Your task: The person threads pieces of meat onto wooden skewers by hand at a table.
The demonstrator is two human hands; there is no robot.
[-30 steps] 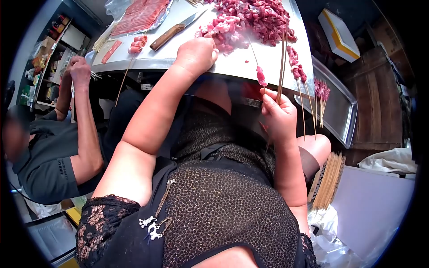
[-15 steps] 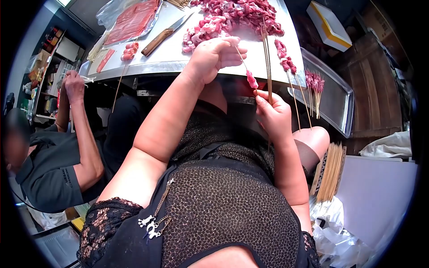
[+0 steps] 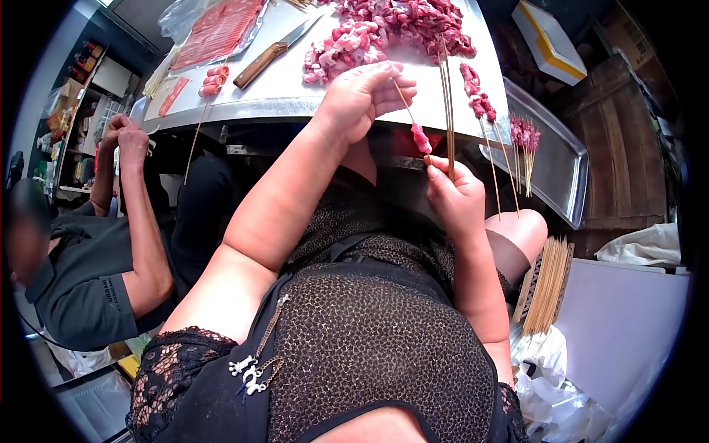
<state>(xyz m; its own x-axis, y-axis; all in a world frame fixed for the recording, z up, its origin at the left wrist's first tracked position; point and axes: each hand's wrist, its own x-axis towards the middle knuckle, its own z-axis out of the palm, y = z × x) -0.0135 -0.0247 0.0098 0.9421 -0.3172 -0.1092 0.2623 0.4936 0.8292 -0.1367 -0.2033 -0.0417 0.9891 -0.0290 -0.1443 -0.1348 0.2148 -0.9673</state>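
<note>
My left hand is at the table's front edge, thumb and forefinger pinched at the upper end of a thin skewer, other fingers loosely extended. What the pinch holds is hidden. Pink meat is threaded on that skewer, just above my right hand. My right hand grips its lower part together with several bare skewers that point upward. Behind my left hand lies a heap of cut meat on the white table.
A knife, sliced meat in plastic and a skewer of rolls lie left. Loaded skewers overhang the right edge, near a metal tray with more skewers. A co-worker's hands are far left.
My left hand has moved from the meat heap to the skewer's upper end over the past second. My right hand still holds the skewers. The view has shifted slightly.
</note>
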